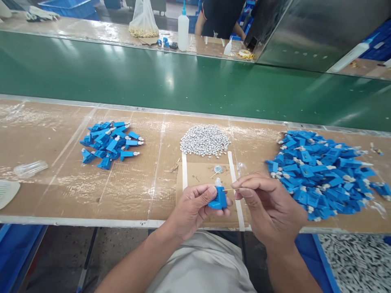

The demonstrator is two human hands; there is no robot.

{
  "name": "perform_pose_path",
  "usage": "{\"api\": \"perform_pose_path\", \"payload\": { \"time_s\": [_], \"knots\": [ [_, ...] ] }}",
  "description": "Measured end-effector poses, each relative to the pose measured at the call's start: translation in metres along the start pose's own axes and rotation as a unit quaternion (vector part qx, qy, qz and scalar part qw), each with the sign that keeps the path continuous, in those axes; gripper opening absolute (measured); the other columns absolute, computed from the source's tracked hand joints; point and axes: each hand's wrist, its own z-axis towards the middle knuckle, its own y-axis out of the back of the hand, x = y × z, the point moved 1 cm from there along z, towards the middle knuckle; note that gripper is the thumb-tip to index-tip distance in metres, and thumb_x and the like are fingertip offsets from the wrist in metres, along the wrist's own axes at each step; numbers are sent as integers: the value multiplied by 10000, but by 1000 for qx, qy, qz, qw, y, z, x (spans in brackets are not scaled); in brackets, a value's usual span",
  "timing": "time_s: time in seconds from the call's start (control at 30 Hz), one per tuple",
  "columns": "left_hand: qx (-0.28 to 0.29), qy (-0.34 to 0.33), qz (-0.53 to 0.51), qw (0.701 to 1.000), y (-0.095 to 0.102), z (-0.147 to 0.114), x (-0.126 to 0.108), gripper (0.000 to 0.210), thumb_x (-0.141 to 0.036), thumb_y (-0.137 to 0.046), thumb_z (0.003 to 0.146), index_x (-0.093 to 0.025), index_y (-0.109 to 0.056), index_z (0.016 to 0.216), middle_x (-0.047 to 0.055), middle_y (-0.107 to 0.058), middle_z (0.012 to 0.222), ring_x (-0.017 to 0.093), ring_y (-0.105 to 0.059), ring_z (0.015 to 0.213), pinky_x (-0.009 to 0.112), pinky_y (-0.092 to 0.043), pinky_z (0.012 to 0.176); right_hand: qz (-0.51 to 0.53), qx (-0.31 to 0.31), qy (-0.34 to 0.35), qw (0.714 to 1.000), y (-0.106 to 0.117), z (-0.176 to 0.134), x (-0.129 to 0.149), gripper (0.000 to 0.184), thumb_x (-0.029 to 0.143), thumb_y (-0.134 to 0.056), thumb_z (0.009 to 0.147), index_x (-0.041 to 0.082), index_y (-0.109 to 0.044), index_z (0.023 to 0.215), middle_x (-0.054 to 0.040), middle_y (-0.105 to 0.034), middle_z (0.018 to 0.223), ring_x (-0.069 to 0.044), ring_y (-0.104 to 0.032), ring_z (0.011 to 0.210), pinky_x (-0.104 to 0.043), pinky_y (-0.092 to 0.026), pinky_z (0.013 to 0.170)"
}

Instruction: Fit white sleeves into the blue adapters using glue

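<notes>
Here, smooth angular blue part (219,198) in fingers (208,195), slender stick (229,189)

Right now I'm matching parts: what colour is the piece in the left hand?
The piece in the left hand is blue with a whitish top; head view.

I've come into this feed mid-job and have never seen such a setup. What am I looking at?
No machine arm here: these are a person's bare hands, seen in one picture from a head-worn camera looking forward and down. The left hand holds a blue part; the right hand pinches a thin stick, its tip at or very near that part. On the brown worktop lie a smaller blue heap to the left, small grey pieces ahead and a larger blue heap to the right.
</notes>
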Motion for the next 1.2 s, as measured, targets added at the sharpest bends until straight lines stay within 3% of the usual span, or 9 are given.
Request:
{"api": "perform_pose_path", "payload": {
  "time_s": [0.57,0.8,0.93,1.03,1.2],
  "knots": [
    [-7,13,2,1000,5,3,2,352,-432,-775,869,-80,-762,860,132,-747,871,135,-693,675,189,-523,622,-65,38,54,996,-4,-1,-5,224,78,-622,936,266,-653,1054,-41,-731,872,-241,-704,817,-424,-569,729],
    [-8,30,-50,998,14,0,2,302,-369,-775,877,-83,-756,973,110,-730,899,131,-718,716,163,-550,631,21,-68,-39,997,8,-2,-7,120,129,-655,939,240,-680,976,-68,-669,943,-233,-660,872,-338,-541,621],
    [-24,27,-66,997,24,-1,0,304,-357,-790,865,-84,-752,992,110,-742,903,139,-734,727,150,-554,614,-67,39,-76,994,11,-13,-23,65,202,-641,970,249,-686,963,-63,-654,970,-240,-640,954,-377,-522,772],
    [-38,20,-68,997,31,-2,-2,304,-360,-795,859,-84,-749,977,112,-745,875,143,-733,726,143,-553,600,-94,104,-97,985,6,-22,-35,71,239,-622,991,244,-688,967,-62,-660,968,-220,-638,899,-350,-518,718],
    [-45,23,-88,995,40,-5,-6,297,-335,-838,809,-97,-748,963,101,-749,846,140,-731,696,134,-548,577,-125,106,-102,981,8,-9,-47,89,288,-623,994,236,-692,975,-58,-677,957,-209,-644,852,-342,-529,702]
  ]
}}
